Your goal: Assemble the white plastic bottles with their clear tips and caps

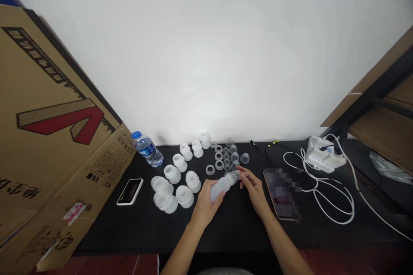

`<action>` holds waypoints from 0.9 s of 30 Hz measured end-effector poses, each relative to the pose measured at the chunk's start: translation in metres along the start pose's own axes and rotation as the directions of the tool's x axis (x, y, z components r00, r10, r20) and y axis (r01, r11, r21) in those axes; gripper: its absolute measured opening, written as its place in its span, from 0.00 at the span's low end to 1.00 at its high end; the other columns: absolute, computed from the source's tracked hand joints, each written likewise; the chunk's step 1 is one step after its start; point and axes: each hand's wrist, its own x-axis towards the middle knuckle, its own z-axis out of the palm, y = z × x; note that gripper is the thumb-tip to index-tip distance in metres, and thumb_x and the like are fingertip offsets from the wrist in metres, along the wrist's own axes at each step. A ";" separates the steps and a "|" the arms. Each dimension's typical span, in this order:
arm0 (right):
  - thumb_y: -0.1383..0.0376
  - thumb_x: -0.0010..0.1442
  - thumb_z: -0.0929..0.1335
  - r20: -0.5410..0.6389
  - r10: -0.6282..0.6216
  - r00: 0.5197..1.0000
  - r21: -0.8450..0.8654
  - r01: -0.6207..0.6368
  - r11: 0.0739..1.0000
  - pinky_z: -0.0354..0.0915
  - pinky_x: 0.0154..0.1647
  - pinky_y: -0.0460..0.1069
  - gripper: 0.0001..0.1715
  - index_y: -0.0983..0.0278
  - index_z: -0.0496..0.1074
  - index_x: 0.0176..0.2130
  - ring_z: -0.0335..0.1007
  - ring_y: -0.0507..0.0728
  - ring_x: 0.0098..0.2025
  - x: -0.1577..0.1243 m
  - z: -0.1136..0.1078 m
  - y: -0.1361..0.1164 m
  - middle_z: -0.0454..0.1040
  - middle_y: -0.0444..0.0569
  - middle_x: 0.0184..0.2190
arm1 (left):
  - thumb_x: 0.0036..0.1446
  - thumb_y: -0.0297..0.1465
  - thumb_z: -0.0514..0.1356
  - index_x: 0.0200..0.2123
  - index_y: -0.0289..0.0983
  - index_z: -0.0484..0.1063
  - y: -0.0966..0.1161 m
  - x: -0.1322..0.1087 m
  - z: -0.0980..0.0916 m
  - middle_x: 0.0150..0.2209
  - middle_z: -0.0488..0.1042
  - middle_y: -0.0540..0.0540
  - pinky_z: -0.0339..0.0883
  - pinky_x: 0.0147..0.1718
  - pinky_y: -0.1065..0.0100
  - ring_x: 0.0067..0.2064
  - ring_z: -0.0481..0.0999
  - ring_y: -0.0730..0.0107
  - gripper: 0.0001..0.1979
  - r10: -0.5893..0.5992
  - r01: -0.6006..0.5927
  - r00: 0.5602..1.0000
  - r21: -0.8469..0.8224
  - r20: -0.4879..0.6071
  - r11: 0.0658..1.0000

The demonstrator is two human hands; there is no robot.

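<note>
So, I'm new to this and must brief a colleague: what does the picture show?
There is no machine, only a person's two bare hands. The picture comes from a camera worn on the head, looking forward and down. The left hand holds a white bottle; the right hand is at its clear tip. On the black table, more white bottles stand to the left, some with clear tops, and clear rings and domes lie beyond the hands. A water bottle is farther left; a phone is at right.

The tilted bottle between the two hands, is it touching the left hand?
Touching: the head view shows the left hand curled around the tilted bottle.
</note>
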 end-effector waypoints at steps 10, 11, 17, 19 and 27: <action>0.44 0.65 0.76 0.131 0.106 0.986 0.178 -0.129 0.976 0.65 0.26 0.50 0.25 0.59 0.70 0.32 0.69 0.54 0.27 -0.001 0.010 -0.011 0.84 0.53 0.50 | 0.68 0.42 0.63 0.55 0.38 0.73 -0.001 -0.002 0.000 0.47 0.78 0.41 0.76 0.46 0.55 0.46 0.80 0.53 0.18 0.018 -0.018 1.000 0.013 0.014 1.000; 0.44 0.64 0.77 0.127 0.098 0.987 0.191 -0.121 0.974 0.65 0.26 0.49 0.25 0.59 0.70 0.32 0.70 0.54 0.28 -0.001 0.011 -0.010 0.84 0.53 0.49 | 0.68 0.42 0.64 0.55 0.38 0.73 -0.001 -0.002 0.001 0.47 0.78 0.41 0.76 0.47 0.55 0.46 0.80 0.53 0.18 0.024 -0.025 1.000 0.016 0.005 1.000; 0.42 0.62 0.78 0.091 0.061 0.994 0.198 -0.078 0.977 0.66 0.28 0.49 0.25 0.57 0.71 0.40 0.68 0.55 0.29 -0.003 0.014 -0.003 0.78 0.45 0.33 | 0.67 0.40 0.64 0.58 0.39 0.73 -0.001 -0.004 0.004 0.49 0.79 0.39 0.77 0.50 0.52 0.50 0.81 0.50 0.19 0.082 -0.079 0.996 0.060 -0.045 0.995; 0.43 0.60 0.78 0.069 0.039 0.997 0.179 -0.051 0.982 0.64 0.26 0.48 0.26 0.58 0.71 0.38 0.65 0.54 0.27 -0.002 0.013 -0.001 0.72 0.42 0.29 | 0.67 0.40 0.64 0.58 0.39 0.73 -0.001 -0.005 0.006 0.49 0.79 0.38 0.78 0.51 0.51 0.50 0.81 0.49 0.19 0.097 -0.093 0.994 0.084 -0.050 0.992; 0.47 0.58 0.81 0.034 0.034 0.999 0.197 -0.040 0.980 0.60 0.27 0.47 0.28 0.59 0.65 0.32 0.62 0.51 0.24 0.000 0.004 0.002 0.72 0.40 0.27 | 0.70 0.35 0.63 0.62 0.41 0.70 0.007 -0.008 0.007 0.53 0.77 0.36 0.78 0.54 0.50 0.54 0.82 0.49 0.19 0.279 -0.269 0.960 0.246 -0.005 0.931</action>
